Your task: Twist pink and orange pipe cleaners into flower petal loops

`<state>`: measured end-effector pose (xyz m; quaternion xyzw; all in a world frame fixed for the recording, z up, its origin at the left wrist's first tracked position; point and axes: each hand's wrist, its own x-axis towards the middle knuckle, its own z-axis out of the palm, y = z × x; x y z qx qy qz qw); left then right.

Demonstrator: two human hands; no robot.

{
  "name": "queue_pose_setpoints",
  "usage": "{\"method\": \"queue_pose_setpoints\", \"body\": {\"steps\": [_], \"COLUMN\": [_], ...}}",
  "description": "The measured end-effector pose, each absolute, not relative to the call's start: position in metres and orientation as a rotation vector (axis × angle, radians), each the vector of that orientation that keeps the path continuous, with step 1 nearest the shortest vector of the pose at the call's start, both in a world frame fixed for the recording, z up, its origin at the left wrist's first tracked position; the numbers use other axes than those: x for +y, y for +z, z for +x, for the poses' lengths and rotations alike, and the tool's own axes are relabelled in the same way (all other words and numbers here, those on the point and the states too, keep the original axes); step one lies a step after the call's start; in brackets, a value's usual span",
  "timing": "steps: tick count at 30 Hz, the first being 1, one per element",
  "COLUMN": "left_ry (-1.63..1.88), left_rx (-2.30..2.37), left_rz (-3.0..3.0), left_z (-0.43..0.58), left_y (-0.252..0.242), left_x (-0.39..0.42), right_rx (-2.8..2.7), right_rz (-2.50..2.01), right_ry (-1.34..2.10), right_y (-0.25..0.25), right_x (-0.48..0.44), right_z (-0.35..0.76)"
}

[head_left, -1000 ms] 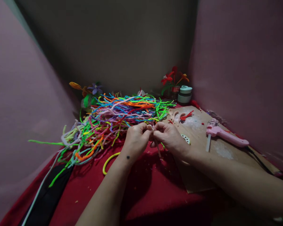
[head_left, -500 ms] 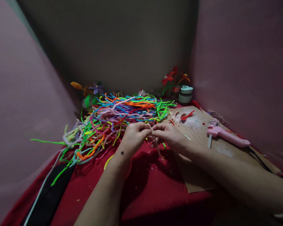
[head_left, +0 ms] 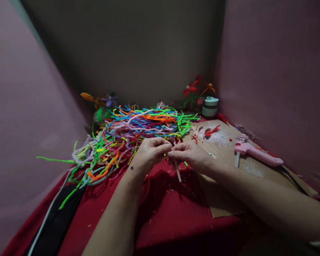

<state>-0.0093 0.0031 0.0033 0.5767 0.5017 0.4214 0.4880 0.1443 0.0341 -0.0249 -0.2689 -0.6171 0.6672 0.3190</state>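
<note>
The pale pipe cleaner (head_left: 179, 173) is between the 2 hands, above the red cloth (head_left: 173, 224), its lower end hanging free and slanting down a little to the right. The left hand (head_left: 154, 151) is closed to a pinch, thumb and forefinger together on the upper part of the pipe cleaner. The right hand (head_left: 190, 153) is also nearly closed, thumb against forefinger, gripping it just below; the fingertips of both hands almost meet, and they hide most of the upper part.

Just beyond the hands spreads a tangled heap of coloured pipe cleaners (head_left: 146, 124), mostly green, orange, blue, pink and purple. Right of the hands lies a brown board (head_left: 224, 208) with whitish smears. On it are a few pale curled pieces (head_left: 201, 132), a red fuzzy piece (head_left: 212, 131) and a pink glue gun (head_left: 261, 153) with a stick propping its nose. A small round white object (head_left: 211, 154) is partly hidden by the right wrist.

At the back stand a lidded teal container (head_left: 210, 106), red flowers (head_left: 191, 88) beside it and a purple flower (head_left: 110, 100) to the left. A pale cord (head_left: 46, 218) crosses a black strip (head_left: 60, 213) at lower left.
</note>
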Motion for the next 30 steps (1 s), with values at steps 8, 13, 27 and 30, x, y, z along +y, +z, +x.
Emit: {"method": "queue_pose_setpoints", "body": {"steps": [8, 13, 27, 30], "left_ry": [1.16, 1.439, 1.062, 1.202], "left_rx": [1.412, 1.648, 1.344, 1.488], "left_rz": [1.57, 1.842, 1.482, 1.69], "left_z": [0.001, 0.013, 0.0, 0.005], "left_y": [0.003, -0.002, 0.004, -0.001], "left_x": [0.001, -0.002, 0.002, 0.002], "right_rx": [-1.562, -1.511, -1.54, -1.519], "right_rz": [-0.724, -0.692, -0.697, -0.745], "right_ry": [1.709, 1.752, 1.734, 1.741], "right_y": [-0.027, -0.024, -0.03, -0.025], "right_x": [0.033, 0.033, 0.035, 0.034], "right_z": [0.145, 0.145, 0.144, 0.145]}}
